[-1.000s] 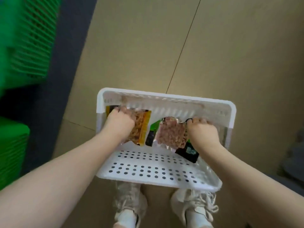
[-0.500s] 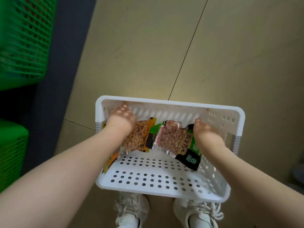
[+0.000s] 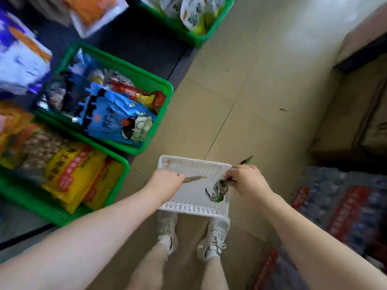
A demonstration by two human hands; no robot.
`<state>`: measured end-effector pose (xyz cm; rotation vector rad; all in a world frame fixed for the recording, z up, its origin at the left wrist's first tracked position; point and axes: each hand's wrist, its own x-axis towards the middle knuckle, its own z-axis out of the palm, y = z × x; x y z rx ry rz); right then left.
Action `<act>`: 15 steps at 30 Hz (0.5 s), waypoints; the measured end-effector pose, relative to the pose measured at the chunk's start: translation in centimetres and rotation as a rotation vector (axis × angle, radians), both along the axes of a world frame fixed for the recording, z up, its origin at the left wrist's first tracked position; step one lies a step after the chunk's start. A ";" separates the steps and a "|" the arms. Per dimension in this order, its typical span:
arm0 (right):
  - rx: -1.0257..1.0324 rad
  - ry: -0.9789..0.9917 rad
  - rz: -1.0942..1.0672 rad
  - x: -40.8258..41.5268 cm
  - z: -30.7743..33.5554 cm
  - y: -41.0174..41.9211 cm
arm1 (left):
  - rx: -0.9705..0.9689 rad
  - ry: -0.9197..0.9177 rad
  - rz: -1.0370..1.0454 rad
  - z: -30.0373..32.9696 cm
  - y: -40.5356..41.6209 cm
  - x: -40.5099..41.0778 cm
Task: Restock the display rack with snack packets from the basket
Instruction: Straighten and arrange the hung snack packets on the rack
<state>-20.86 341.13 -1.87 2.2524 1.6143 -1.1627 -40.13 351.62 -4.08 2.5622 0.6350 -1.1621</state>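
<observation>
The white basket lay on the floor before the person's shoes, its long axis running left to right. Above it, the left hand pinched a snack packet seen edge-on, pointing right. The right hand gripped crumpled packets hanging over the basket's right end. Green rack bins full of packets stood to the left; bottled-water packs to the right.
</observation>
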 end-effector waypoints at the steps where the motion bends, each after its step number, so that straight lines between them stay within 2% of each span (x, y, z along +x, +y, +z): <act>1: 0.010 0.027 -0.052 -0.1 3.4 0.4 | 0.033 -0.004 0.029 3.0 0.3 -1.1; 4: 0.124 0.102 -0.138 -1.2 12.2 1.1 | 0.140 -0.006 0.149 12.0 0.1 -4.6; 7: 0.329 0.157 -0.104 -3.6 19.4 1.9 | 0.261 -0.013 0.244 19.6 -1.0 -8.6; 10: 0.475 0.245 -0.038 -7.4 24.7 2.4 | 0.357 -0.038 0.355 25.0 -3.5 -13.7; 13: 0.506 0.311 0.119 -12.4 29.1 2.8 | 0.560 -0.110 0.466 30.3 -7.5 -19.5; 15: 0.524 0.354 0.203 -16.2 31.9 3.2 | 0.605 -0.061 0.559 33.4 -10.1 -23.5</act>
